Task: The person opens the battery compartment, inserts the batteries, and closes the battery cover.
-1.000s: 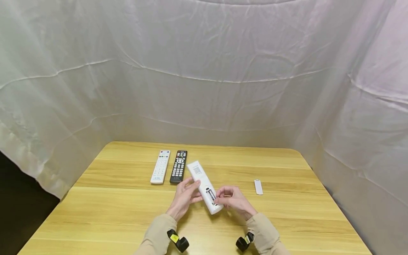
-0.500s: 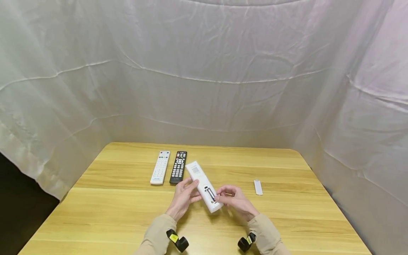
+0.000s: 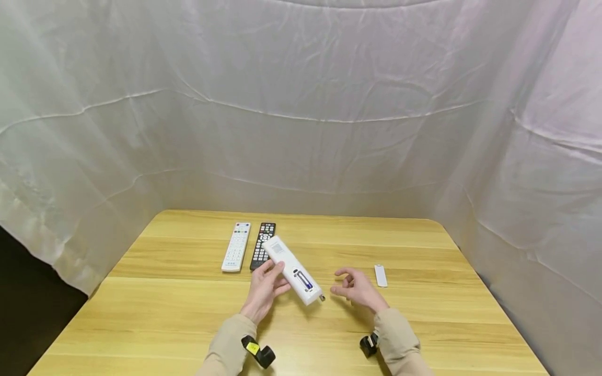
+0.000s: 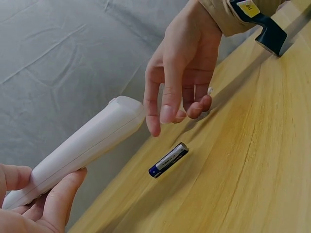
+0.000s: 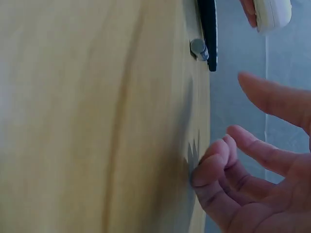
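My left hand grips a white remote control, back side up and tilted over the table. Its battery compartment lies uncovered, with a blue-and-silver battery inside. Another battery, dark blue and silver, shows beneath the remote's end in the left wrist view; in the head view the remote hides most of it. My right hand is apart from the remote, to its right. Its thumb and index finger are spread with nothing between them, and the other fingers curl loosely. The white battery cover lies right of this hand.
Behind my left hand, a white remote control and a black remote control lie side by side, buttons up. The held remote overlaps the black one in the head view. Grey curtains hang around the wooden table.
My right hand has drawn back to the right from the battery compartment. A battery now shows below the remote's end. My left hand has shifted the remote slightly left.
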